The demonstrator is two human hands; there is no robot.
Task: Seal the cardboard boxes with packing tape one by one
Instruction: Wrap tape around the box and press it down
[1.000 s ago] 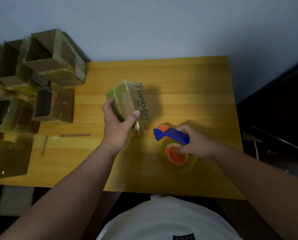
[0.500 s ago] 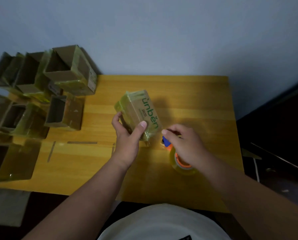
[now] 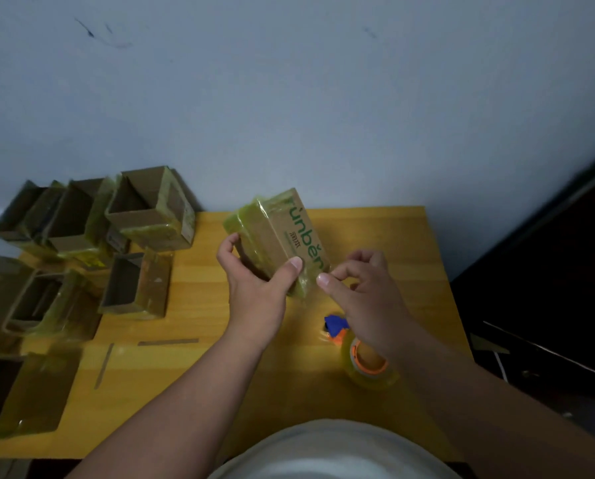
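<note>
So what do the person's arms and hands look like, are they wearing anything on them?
Both arms are bare up to the frame's edge: no sleeves show. The left hand and right hand have no gloves, rings or watch that I can see. A white shirt covers the body below.

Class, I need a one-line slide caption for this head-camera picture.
Left hand grips a taped box above the table; right hand reaches its corner, tape dispenser set down.

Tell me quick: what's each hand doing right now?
Left hand: grips the printed box.
Right hand: fingers curled beside the box; contact unclear.
</note>
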